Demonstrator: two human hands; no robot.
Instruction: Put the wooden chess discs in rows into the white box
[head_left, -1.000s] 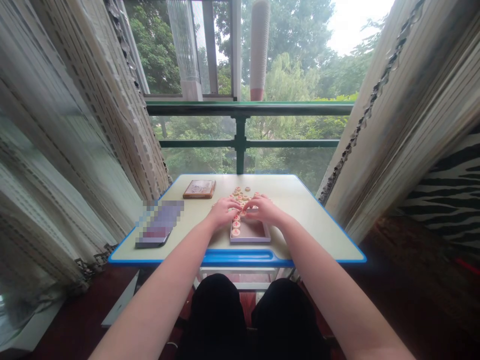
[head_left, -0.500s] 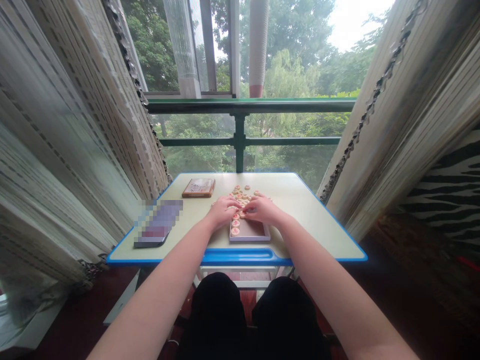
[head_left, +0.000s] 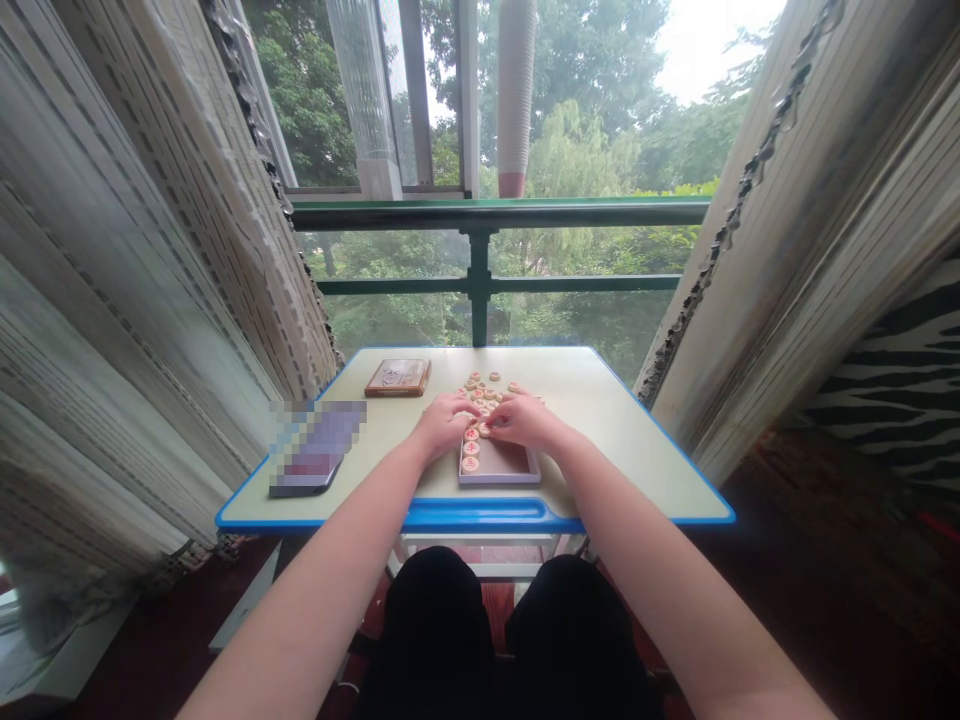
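Note:
A shallow box [head_left: 504, 464] lies on the pale table [head_left: 622, 440] in front of me, with a column of round wooden game pieces [head_left: 470, 449] along its left side. More loose pieces [head_left: 491, 383] lie scattered on the table just beyond it. My left hand [head_left: 445, 421] rests at the box's far left corner, fingers curled down by the pieces. My right hand [head_left: 520, 418] is over the box's far edge, fingertips pinched on a piece beside the column.
A wooden lid or board [head_left: 398, 377] lies at the far left of the table, and a phone [head_left: 319, 451] at the near left. Curtains hang on both sides. A green railing and window stand behind the table. My knees are under the blue front edge.
Both hands have drawn slightly closer together over the box's far end. The view has shifted a little; nothing else on the table has moved.

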